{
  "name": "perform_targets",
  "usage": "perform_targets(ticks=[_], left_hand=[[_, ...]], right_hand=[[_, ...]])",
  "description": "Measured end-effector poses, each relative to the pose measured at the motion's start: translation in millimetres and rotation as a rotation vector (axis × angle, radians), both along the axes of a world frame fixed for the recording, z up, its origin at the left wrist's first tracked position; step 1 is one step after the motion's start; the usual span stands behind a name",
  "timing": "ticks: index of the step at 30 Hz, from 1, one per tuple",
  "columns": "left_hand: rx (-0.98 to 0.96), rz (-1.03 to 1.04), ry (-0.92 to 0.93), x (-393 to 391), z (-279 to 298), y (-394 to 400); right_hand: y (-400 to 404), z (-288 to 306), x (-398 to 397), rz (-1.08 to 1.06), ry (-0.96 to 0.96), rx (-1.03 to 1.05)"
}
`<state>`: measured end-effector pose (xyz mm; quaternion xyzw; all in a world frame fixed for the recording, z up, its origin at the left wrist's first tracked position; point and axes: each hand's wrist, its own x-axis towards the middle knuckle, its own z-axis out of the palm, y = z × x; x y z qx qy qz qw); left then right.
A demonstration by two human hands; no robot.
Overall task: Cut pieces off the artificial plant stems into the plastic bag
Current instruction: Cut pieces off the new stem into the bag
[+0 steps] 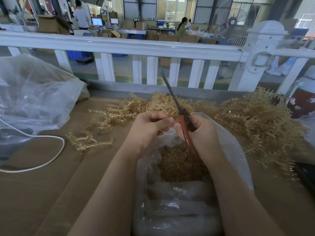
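Tan plastic stems [255, 120], 1 o'clock: light, springy, snaggy. Left hand [150, 126] pinches one stem; take it mid-stalk. Right hand [201, 132] grips scissors [183, 126], blades together, over bag [238, 150].

No lettering, label or number can be read anywhere. The far monitors [97, 21] and the cardboard boxes [167, 37] are too small and blurred.

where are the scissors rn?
Head view, centre: the scissors are gripped in the right hand above the open plastic bag, blades closed and pointing up toward the white railing.
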<state>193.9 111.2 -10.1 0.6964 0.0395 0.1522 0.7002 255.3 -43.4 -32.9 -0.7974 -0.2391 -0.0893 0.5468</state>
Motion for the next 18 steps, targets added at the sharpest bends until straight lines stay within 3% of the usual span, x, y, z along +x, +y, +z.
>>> perform_targets(ticks=[10,18], left_hand=[[-0.148,0.092,-0.041,1.4,2.9,-2.2],[-0.147,0.138,-0.122,-0.5,3.2,2.9]], right_hand=[[-2.2,1.8,-2.0,-0.027,0.002,-0.051],[-5.9,-1.0,-0.7,-0.129,-0.167,-0.324]])
